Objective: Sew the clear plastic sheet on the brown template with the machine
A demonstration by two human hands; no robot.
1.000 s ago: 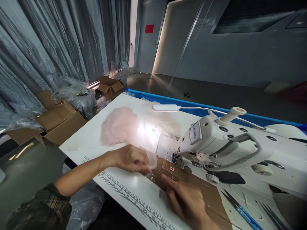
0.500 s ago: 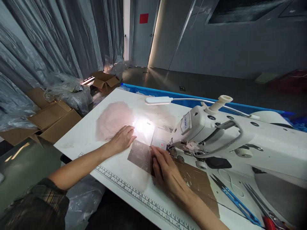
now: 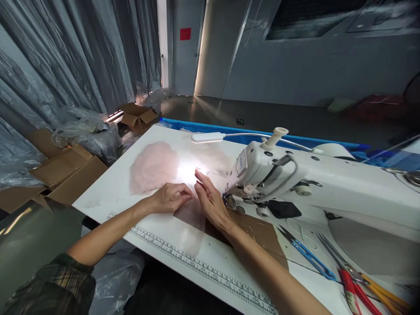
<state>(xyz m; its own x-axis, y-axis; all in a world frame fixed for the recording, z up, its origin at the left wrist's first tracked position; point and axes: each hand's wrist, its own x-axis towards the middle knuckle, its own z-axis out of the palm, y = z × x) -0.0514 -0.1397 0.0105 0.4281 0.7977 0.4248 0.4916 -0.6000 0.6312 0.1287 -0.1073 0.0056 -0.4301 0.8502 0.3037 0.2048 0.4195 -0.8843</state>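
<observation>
My left hand (image 3: 170,197) rests on the white table (image 3: 108,192) with its fingers curled, pinching the edge of a thin translucent sheet (image 3: 192,218). My right hand (image 3: 210,199) lies just right of it on the same sheet, fingers stretched out flat toward the lamp's glare. Both hands sit just left of the needle area of a white sewing machine (image 3: 295,175). A pale pink fluffy piece (image 3: 152,166) lies beyond my left hand. A brown board (image 3: 259,229) lies under my right wrist.
A white lamp bar (image 3: 206,137) hangs over the work spot. Blue snips (image 3: 308,253) and red and yellow-handled tools (image 3: 357,284) lie at the right. A ruler strip (image 3: 203,271) runs along the table's near edge. Cardboard boxes (image 3: 68,164) and plastic wrap stand on the floor at left.
My right hand slid forward from the brown board to beside the left hand. The left hand's fingers curled onto the sheet's edge. The view shifted rightward.
</observation>
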